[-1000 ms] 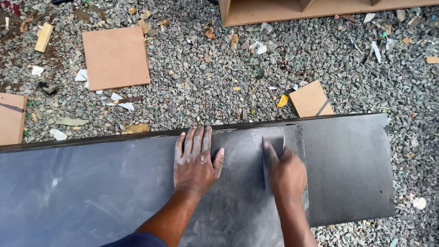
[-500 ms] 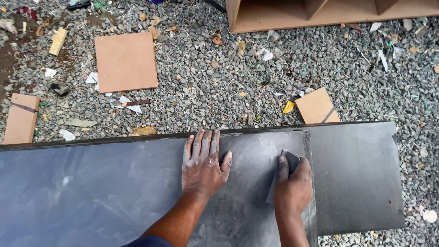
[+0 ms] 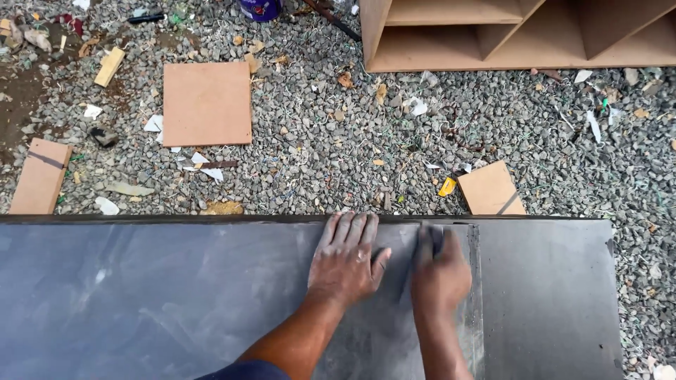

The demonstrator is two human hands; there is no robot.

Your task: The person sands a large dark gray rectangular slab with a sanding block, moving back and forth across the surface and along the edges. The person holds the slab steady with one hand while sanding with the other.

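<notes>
A long dark grey board [image 3: 141,295] lies flat across the gravel in front of me. My left hand [image 3: 345,260] rests palm down on it, fingers together and reaching its far edge. Just to the right, my right hand [image 3: 440,271] presses a small dark pad [image 3: 435,236] against the board near the far edge; only the pad's tip shows past my fingers. A lighter, dusty strip [image 3: 470,309] runs across the board beside the right hand.
Gravel littered with scraps surrounds the board. A square brown panel [image 3: 208,103] lies far left, a smaller brown piece [image 3: 491,188] near the board's far edge, a plank [image 3: 41,176] at left, and an open wooden shelf unit [image 3: 507,32] at top right.
My right hand with the pad has slid away from me toward the board's far edge. The left hand stays pressed flat in the same place.
</notes>
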